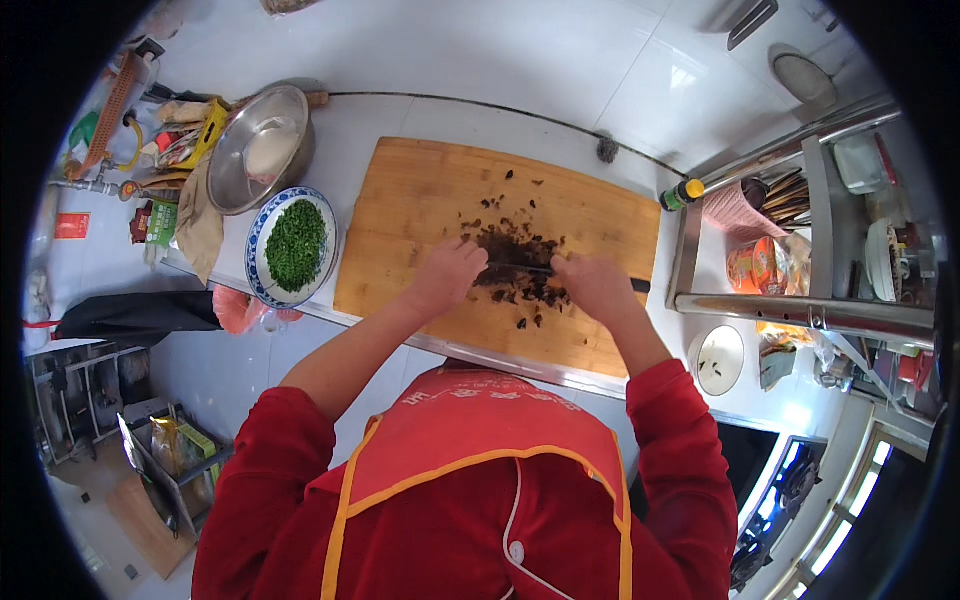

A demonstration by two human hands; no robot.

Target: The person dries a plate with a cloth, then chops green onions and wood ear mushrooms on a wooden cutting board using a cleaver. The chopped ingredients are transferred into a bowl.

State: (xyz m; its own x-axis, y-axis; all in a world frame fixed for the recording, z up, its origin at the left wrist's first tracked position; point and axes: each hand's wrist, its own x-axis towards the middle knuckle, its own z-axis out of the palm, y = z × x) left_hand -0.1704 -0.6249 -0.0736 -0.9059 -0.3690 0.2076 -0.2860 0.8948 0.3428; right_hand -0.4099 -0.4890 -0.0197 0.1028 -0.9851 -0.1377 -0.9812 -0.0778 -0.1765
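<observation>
A wooden cutting board (420, 195) lies on the counter before me, with dark chopped pieces (514, 244), perhaps wood ear fungus, scattered over its middle. A knife (517, 271) lies across these pieces, its edge seen nearly end-on and its dark handle partly hidden at the right. My left hand (454, 271) has its fingers closed on the left end of the blade. My right hand (592, 283) is closed on the knife at the handle side. To the left of the board is a blue-patterned bowl (253, 251) of chopped green herbs (295, 246).
A steel basin (225, 176) holding pale dough or a similar mass stands at the back left. A bottle with a yellow cap (682, 194) is by the board's right corner. A white bowl (718, 360) and a metal shelf rack (750, 306) stand at right.
</observation>
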